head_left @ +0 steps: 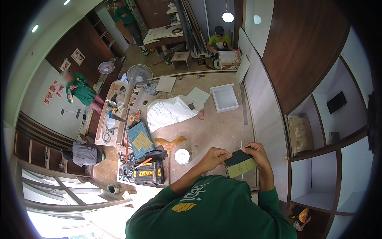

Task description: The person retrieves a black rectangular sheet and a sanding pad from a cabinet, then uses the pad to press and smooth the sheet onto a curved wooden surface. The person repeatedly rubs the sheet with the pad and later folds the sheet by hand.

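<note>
My left hand (215,159) and my right hand (257,154) hold a piece of sandpaper (241,167) between them, in front of my chest. Its upper part shows a dark face and its lower part a yellowish, printed backing, so it looks folded over. The left fingers pinch its left edge, the right fingers its upper right corner. A small white tip sticks up beside my right fingers; what it belongs to is not clear. Beyond my hands a white open box (224,98) rests on the large board, and a white round container (182,156) stands to the left.
A black and yellow DeWalt case (149,174), a blue case (140,139), a broom (169,145) and a large white bag (170,112) lie to the left. Open shelves (313,176) stand at the right. Several people are about the room, one crouching at the back.
</note>
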{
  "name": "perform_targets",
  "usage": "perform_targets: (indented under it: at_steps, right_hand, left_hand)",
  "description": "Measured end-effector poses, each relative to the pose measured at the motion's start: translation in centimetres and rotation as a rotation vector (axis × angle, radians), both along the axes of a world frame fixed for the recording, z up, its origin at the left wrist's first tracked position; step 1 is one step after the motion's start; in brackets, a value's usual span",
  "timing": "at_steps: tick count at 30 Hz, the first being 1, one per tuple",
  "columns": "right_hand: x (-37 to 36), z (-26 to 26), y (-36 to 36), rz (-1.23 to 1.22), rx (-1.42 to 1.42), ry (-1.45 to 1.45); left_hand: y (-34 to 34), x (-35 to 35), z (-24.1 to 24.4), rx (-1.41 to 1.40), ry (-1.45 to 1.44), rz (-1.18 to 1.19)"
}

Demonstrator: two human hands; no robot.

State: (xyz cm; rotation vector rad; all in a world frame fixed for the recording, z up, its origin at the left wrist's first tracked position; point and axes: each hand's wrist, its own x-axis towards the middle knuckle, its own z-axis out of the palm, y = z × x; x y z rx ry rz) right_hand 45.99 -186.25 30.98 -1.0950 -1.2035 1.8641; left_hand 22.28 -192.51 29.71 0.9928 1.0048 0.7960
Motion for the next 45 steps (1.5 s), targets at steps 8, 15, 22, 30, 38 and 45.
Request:
perform_targets:
  at_steps: [8,15,22,30,38,45]
  right_hand:
    - [0.2,0.5,-0.2,0.005,0.004,-0.002]
    - [0.9,-0.3,0.8,0.096,0.091,-0.143]
    - [-0.2,0.9,1.0,0.072,0.000,0.017]
    - [1.1,0.0,1.3,0.026,0.043,0.082]
    - [0.8,-0.1,0.9,0.003,0.113,-0.012]
    - [0.1,-0.7,0.1,-0.036,0.130,0.059]
  left_hand:
    - [0.1,0.0,-0.1,0.005,-0.050,-0.023]
    - [0.5,-0.5,-0.7,0.067,-0.009,0.016]
    - [0.4,0.1,0.8,0.145,0.039,0.132]
    - [0.0,0.9,1.1,0.153,0.051,0.210]
    - [-0.3,1.5,0.7,0.177,0.031,0.210]
    - [-0.6,1.5,0.5,0.284,0.184,0.273]
